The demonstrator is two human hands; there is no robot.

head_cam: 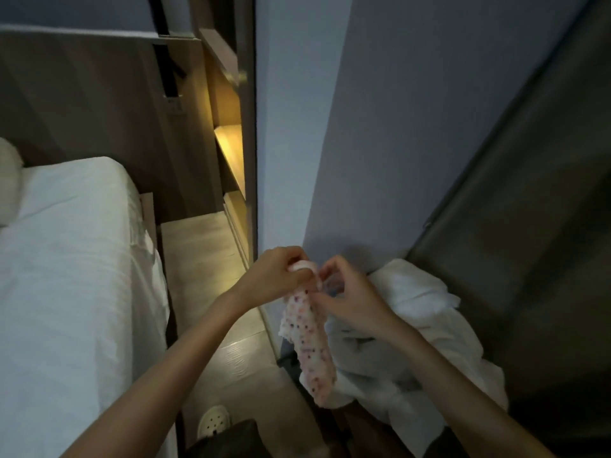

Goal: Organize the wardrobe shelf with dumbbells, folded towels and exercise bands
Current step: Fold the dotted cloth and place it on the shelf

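A small white towel with coloured dots (pixel 309 338) hangs down in front of me. My left hand (pixel 276 276) grips its top edge with curled fingers. My right hand (pixel 350 292) pinches the same top edge just to the right, the two hands nearly touching. Beneath my right forearm lies a pile of white cloth (pixel 420 328), loosely heaped. No dumbbells or exercise bands are in view.
A bed with a white sheet (pixel 72 276) fills the left. Lit wooden wardrobe shelves (pixel 229 153) stand behind a narrow strip of wooden floor. A pale wall (pixel 380 127) rises ahead, a dark panel (pixel 529 209) to the right. A white shoe (pixel 213 421) is on the floor.
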